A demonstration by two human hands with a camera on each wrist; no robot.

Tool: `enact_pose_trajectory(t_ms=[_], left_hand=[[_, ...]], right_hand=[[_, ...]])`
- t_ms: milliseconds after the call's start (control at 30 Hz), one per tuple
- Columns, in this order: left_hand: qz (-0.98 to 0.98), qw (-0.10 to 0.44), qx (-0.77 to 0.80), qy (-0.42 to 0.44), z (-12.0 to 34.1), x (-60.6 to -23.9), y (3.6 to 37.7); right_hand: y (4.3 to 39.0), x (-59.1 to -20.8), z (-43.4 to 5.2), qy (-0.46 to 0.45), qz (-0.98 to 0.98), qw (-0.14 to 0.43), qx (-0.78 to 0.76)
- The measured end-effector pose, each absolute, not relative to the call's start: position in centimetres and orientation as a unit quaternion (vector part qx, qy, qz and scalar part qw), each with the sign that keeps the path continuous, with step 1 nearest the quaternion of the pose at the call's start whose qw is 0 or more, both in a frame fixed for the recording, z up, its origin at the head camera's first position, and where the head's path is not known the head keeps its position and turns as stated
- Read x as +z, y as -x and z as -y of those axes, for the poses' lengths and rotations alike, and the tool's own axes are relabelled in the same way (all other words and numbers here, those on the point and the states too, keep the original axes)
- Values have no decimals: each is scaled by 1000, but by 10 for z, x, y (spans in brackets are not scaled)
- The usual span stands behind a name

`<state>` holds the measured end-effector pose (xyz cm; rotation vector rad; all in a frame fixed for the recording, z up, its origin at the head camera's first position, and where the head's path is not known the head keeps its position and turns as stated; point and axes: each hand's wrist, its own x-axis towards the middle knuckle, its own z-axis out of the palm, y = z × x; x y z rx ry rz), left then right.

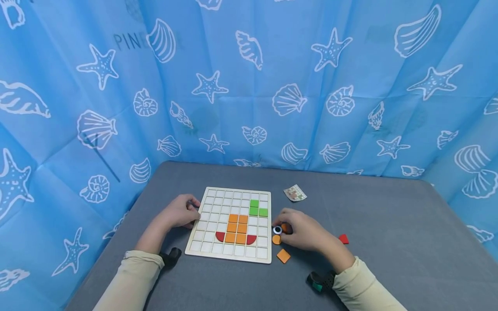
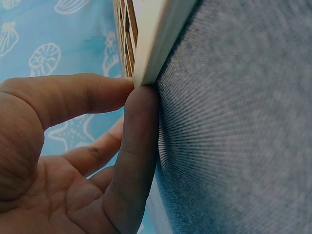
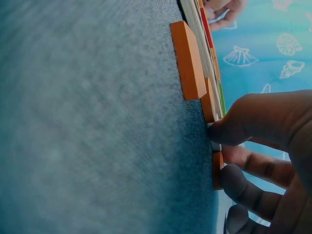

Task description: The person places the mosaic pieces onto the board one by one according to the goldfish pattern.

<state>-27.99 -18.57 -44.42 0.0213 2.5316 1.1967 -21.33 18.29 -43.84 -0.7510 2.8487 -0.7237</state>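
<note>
A white square grid board [image 1: 206,248] lies on the table, holding orange squares [image 1: 232,226], green squares [image 1: 254,207] and two red quarter-round pieces [image 1: 251,239]. My left hand [image 1: 180,212] pinches the board's left edge; in the left wrist view its thumb [image 2: 92,92] and a finger [image 2: 139,146] meet at the rim. Beside the right edge, my right hand [image 1: 297,229] holds a white disc with a black centre [image 1: 277,230] between thumb and finger. Two orange discs, one nearer me [image 1: 276,239] and one partly under the fingers [image 1: 287,228], flank it.
A loose orange square [image 1: 283,256] lies just below the discs. A red piece [image 1: 343,239] sits right of my right wrist, partly hidden by it. A small card with a printed grid pattern [image 1: 295,193] lies beyond the board, before a blue curtain [image 1: 249,86].
</note>
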Motion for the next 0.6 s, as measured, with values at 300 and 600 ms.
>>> enact_pose_trajectory(t_ms=[300,600], left_hand=[[-894,167,415,-6,185,-443,281],[-896,163,414,-10,186,-443,279]], right_hand=[[213,-438,-183,242,-937,59,-244],[212,-437,-182,227,-942,58,-240]])
